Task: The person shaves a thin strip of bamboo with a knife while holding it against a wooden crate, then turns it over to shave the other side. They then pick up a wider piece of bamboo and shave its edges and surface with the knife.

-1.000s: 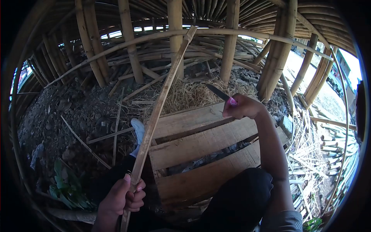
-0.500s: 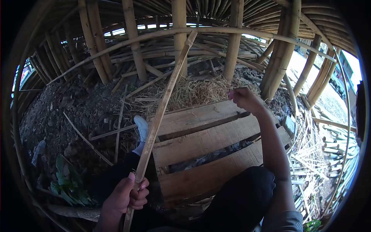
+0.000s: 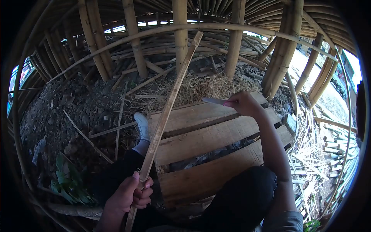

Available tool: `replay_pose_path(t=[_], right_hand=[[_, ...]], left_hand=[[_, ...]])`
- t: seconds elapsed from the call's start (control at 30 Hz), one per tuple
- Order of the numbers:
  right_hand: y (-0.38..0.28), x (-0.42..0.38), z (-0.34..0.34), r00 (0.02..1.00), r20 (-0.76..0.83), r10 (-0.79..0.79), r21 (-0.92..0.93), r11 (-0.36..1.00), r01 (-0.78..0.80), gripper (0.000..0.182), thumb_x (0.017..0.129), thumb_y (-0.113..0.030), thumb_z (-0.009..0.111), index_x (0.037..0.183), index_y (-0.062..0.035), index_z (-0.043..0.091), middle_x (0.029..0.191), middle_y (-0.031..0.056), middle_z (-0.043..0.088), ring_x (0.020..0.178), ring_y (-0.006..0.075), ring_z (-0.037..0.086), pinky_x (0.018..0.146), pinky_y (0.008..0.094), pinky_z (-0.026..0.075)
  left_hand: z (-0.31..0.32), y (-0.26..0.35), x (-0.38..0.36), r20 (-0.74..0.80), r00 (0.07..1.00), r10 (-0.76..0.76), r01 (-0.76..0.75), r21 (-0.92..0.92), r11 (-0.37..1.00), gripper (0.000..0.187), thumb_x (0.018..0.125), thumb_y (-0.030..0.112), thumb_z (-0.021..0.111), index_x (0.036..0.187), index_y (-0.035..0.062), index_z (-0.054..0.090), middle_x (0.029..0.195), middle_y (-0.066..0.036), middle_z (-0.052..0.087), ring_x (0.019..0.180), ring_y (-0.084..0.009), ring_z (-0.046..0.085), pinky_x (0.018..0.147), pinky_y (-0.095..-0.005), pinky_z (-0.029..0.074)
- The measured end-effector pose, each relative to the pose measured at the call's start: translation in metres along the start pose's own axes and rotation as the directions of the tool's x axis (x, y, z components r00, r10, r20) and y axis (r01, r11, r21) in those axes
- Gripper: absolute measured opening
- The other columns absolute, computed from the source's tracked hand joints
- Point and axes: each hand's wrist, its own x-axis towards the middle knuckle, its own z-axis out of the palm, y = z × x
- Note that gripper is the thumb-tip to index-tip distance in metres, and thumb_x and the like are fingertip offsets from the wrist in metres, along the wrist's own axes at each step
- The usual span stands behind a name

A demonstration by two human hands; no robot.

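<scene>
My left hand (image 3: 129, 193) is wrapped around the lower part of a long split bamboo strip (image 3: 169, 104). The strip slants up and away, its far end reaching the height of the horizontal bamboo rail. In my right hand (image 3: 244, 104) is a knife (image 3: 213, 101) with a pink handle, mostly hidden by the fingers. Its pale blade points left, over the far edge of the wooden slatted platform (image 3: 208, 138), apart from the strip.
Bamboo posts (image 3: 181, 38) and a curved bamboo rail (image 3: 154, 33) stand ahead. Dry shavings (image 3: 210, 86) lie beyond the platform. A white shoe (image 3: 142, 125) rests left of it. Green leaves (image 3: 71, 183) are at lower left, and cut bamboo pieces (image 3: 336, 154) are stacked right.
My right hand has turned and shifted slightly, so the knife blade now shows pointing left. The bamboo strip's far end has moved a little to the right.
</scene>
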Motion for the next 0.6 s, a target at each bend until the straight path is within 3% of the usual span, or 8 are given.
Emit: replay_pose_path(t=[0.17, 0.23, 0.27, 0.33, 0.37, 0.43, 0.57, 0.6], right_hand=[[-0.020, 0.004, 0.036, 0.944, 0.252, -0.212, 0.141, 0.973, 0.181, 0.018, 0.084, -0.021, 0.072, 0.089, -0.0030, 0.073, 0.071, 0.0150, 0.067, 0.062, 0.0281, 0.061, 0.059, 0.0383, 0.048], [-0.025, 0.005, 0.052, 0.996, -0.082, 0.016, -0.423, 0.905, -0.050, 0.022, 0.083, -0.024, 0.073, 0.090, -0.0031, 0.073, 0.071, 0.0143, 0.067, 0.063, 0.0246, 0.063, 0.060, 0.0371, 0.048], [-0.025, 0.006, 0.050, 0.997, -0.080, 0.015, -0.420, 0.906, -0.048, 0.022, 0.083, -0.024, 0.073, 0.090, -0.0031, 0.073, 0.071, 0.0143, 0.067, 0.063, 0.0246, 0.063, 0.060, 0.0371, 0.048], [-0.039, 0.005, 0.034, 0.995, 0.081, 0.052, -0.011, 0.999, -0.051, 0.024, 0.082, -0.026, 0.074, 0.089, -0.0025, 0.072, 0.076, 0.0147, 0.068, 0.069, 0.0270, 0.066, 0.064, 0.0384, 0.050], [-0.043, 0.003, 0.032, 0.995, 0.084, 0.050, -0.010, 0.999, -0.050, 0.024, 0.082, -0.026, 0.074, 0.089, -0.0025, 0.072, 0.076, 0.0147, 0.068, 0.069, 0.0270, 0.066, 0.064, 0.0384, 0.050], [-0.048, -0.002, 0.032, 0.921, 0.292, -0.259, 0.239, 0.952, 0.192, 0.023, 0.081, -0.024, 0.073, 0.085, -0.0018, 0.071, 0.077, 0.0171, 0.067, 0.071, 0.0332, 0.065, 0.066, 0.0397, 0.050], [-0.054, -0.009, 0.035, 0.855, 0.412, -0.313, 0.213, 0.946, 0.244, 0.023, 0.081, -0.025, 0.073, 0.086, -0.0020, 0.072, 0.076, 0.0172, 0.067, 0.071, 0.0318, 0.066, 0.066, 0.0391, 0.050], [-0.054, -0.009, 0.035, 0.946, 0.253, -0.204, 0.033, 0.979, 0.202, 0.019, 0.081, -0.022, 0.073, 0.086, -0.0033, 0.072, 0.077, 0.0150, 0.068, 0.072, 0.0281, 0.066, 0.067, 0.0377, 0.051]], left_hand=[[0.002, -0.004, 0.002, -0.008, 1.000, -0.015, 0.015, 0.012, 1.000, 0.055, 0.091, 0.069, 0.041, 0.086, 0.0137, 0.041, 0.058, 0.007, 0.022, 0.045, -0.0032, 0.019, 0.039, -0.0204, 0.015], [0.001, -0.005, 0.000, -0.002, 1.000, -0.024, 0.024, 0.001, 1.000, 0.055, 0.091, 0.069, 0.041, 0.086, 0.0138, 0.041, 0.059, 0.007, 0.022, 0.045, -0.0033, 0.019, 0.039, -0.0204, 0.015], [0.001, -0.005, 0.000, -0.004, 1.000, -0.020, 0.020, 0.005, 1.000, 0.055, 0.091, 0.069, 0.041, 0.086, 0.0139, 0.041, 0.059, 0.007, 0.023, 0.044, -0.0034, 0.019, 0.039, -0.0205, 0.015], [0.000, -0.005, -0.001, -0.009, 1.000, -0.014, 0.014, 0.007, 1.000, 0.055, 0.091, 0.069, 0.041, 0.086, 0.0140, 0.041, 0.059, 0.007, 0.023, 0.044, -0.0034, 0.019, 0.039, -0.0205, 0.015], [-0.002, -0.005, -0.001, -0.016, 1.000, -0.011, 0.011, -0.001, 1.000, 0.055, 0.091, 0.069, 0.041, 0.086, 0.0140, 0.041, 0.058, 0.007, 0.023, 0.044, -0.0034, 0.019, 0.039, -0.0205, 0.015], [-0.004, -0.006, -0.001, -0.024, 1.000, -0.009, 0.009, -0.010, 1.000, 0.055, 0.091, 0.069, 0.040, 0.086, 0.0141, 0.041, 0.058, 0.007, 0.023, 0.044, -0.0033, 0.019, 0.039, -0.0205, 0.015], [-0.002, -0.005, -0.002, -0.003, 1.000, -0.007, 0.007, -0.008, 1.000, 0.055, 0.091, 0.069, 0.040, 0.087, 0.0139, 0.041, 0.058, 0.007, 0.023, 0.044, -0.0032, 0.019, 0.039, -0.0204, 0.014], [-0.001, -0.005, -0.002, 0.001, 1.000, -0.010, 0.010, -0.007, 1.000, 0.055, 0.091, 0.069, 0.040, 0.087, 0.0139, 0.041, 0.058, 0.007, 0.023, 0.044, -0.0031, 0.019, 0.039, -0.0204, 0.014]])
